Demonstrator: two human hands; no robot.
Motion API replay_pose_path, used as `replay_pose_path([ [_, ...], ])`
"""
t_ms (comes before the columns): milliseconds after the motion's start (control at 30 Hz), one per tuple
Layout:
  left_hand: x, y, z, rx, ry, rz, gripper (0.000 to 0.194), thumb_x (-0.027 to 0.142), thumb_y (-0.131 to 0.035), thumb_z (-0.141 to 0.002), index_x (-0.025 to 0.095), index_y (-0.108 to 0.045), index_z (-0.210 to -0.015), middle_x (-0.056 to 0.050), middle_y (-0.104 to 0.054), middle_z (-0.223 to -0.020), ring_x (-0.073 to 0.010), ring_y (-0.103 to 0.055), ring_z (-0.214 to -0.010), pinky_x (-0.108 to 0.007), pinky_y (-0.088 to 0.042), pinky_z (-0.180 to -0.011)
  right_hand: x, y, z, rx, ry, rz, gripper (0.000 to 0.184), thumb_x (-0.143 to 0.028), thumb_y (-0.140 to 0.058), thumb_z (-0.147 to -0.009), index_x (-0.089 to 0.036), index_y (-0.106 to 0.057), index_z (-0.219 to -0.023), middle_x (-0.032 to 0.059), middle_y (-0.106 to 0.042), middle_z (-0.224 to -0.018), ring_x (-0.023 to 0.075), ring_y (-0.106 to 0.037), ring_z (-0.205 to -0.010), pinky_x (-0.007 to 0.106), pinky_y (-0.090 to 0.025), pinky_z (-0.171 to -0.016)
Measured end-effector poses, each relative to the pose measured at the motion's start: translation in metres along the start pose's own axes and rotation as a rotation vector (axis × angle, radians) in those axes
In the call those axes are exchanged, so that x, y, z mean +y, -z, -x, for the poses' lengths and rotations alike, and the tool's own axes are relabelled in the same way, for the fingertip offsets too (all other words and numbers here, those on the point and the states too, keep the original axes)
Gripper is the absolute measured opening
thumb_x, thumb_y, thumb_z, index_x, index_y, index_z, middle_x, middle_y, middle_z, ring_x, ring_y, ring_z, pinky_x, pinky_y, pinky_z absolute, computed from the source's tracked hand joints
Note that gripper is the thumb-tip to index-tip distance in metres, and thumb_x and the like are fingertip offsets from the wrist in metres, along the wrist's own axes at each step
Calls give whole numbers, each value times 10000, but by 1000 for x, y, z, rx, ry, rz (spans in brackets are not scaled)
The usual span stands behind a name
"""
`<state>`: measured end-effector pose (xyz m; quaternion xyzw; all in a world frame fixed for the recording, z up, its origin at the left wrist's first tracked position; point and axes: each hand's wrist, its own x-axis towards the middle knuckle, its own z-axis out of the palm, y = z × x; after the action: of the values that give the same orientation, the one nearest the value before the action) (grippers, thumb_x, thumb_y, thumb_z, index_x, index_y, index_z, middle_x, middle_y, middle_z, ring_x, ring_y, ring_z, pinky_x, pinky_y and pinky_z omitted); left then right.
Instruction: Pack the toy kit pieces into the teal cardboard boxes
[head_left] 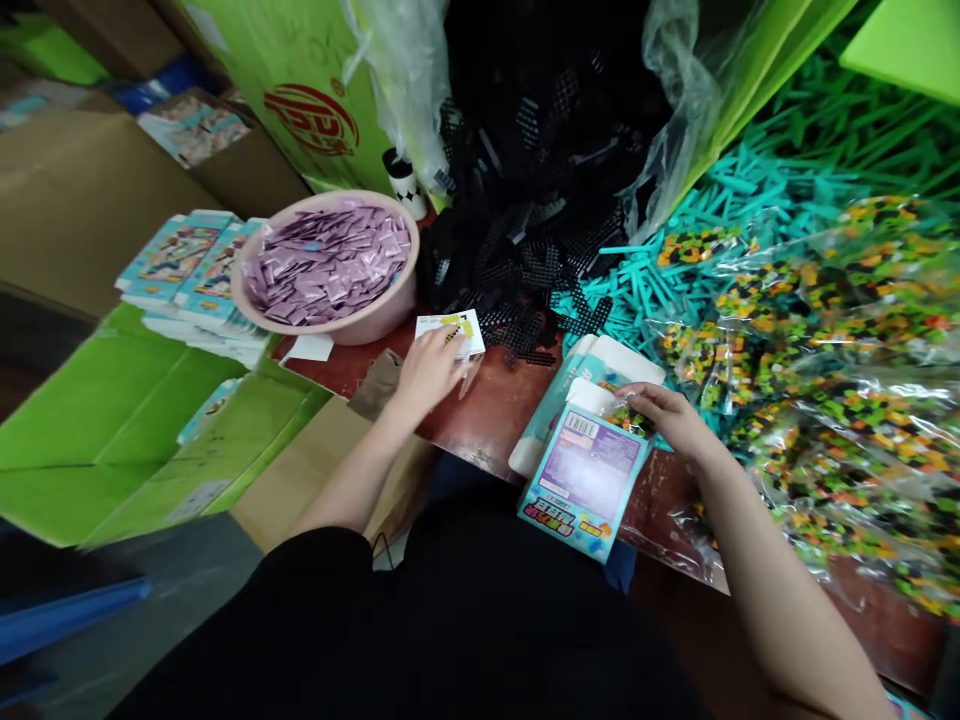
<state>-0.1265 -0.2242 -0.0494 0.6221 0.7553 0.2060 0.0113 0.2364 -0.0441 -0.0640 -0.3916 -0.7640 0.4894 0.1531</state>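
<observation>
My left hand point(429, 368) rests on a small white printed card point(454, 332) lying on the red-brown table point(487, 415), fingers curled over its near edge. My right hand point(670, 412) pinches a small clear bag of coloured pieces point(628, 418) at the open top of a light-blue printed box point(585, 480) that hangs over the table's front edge. A second open blue box point(600, 362) lies just behind it.
A pink basin point(352, 325) full of purple sachets point(326, 262) stands at the left. Stacked blue boxes point(184, 270) lie beside it. Behind are black mesh pieces point(525, 210) and teal sticks point(712, 190); bags of coloured pieces point(847, 350) cover the right. Green cartons point(112, 430) sit below left.
</observation>
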Motion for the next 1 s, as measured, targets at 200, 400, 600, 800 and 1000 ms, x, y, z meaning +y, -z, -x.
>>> replay_pose_path([
  [200,-37,10,-3,-160,-39,-43,236,261,-527,-957,194,-750,-995,-99,-712,-1117,-245,-668,-994,-361,-515,-895,5,-3,-8,-82,42,273,524,-596,-548,-883,-178,-702,-1158,56,-720,-806,181,-593,-593,362,-533,-627],
  [400,-35,8,-5,-130,-24,-22,229,260,-527,-936,176,-735,-890,-112,-729,-986,-245,-670,-916,-339,-503,-799,-30,2,1,183,333,515,462,-480,-573,-900,-203,-624,-1267,158,-623,-1269,322,-606,-1182,504,-492,-1004],
  [600,-42,25,-7,-195,13,282,168,299,-620,-861,197,-733,-790,-76,-762,-913,-230,-692,-861,-343,-514,-835,-72,-7,15,118,393,400,287,-411,-601,-909,-237,-697,-1116,133,-646,-1225,314,-609,-1193,522,-471,-1053],
  [800,39,35,-40,146,67,762,186,348,-700,-798,181,-750,-860,-37,-748,-814,-171,-686,-742,-281,-554,-732,-97,-33,15,162,239,-236,572,-440,-760,-781,-309,-584,-1309,74,-605,-1343,236,-625,-1136,385,-573,-890],
  [1000,170,-19,-68,38,126,1353,252,344,-772,-677,155,-685,-819,-7,-693,-729,-117,-643,-622,-229,-550,-608,-76,-33,46,363,-23,-680,480,-540,-814,-640,-220,-641,-953,16,-723,-866,139,-644,-644,217,-425,-455],
])
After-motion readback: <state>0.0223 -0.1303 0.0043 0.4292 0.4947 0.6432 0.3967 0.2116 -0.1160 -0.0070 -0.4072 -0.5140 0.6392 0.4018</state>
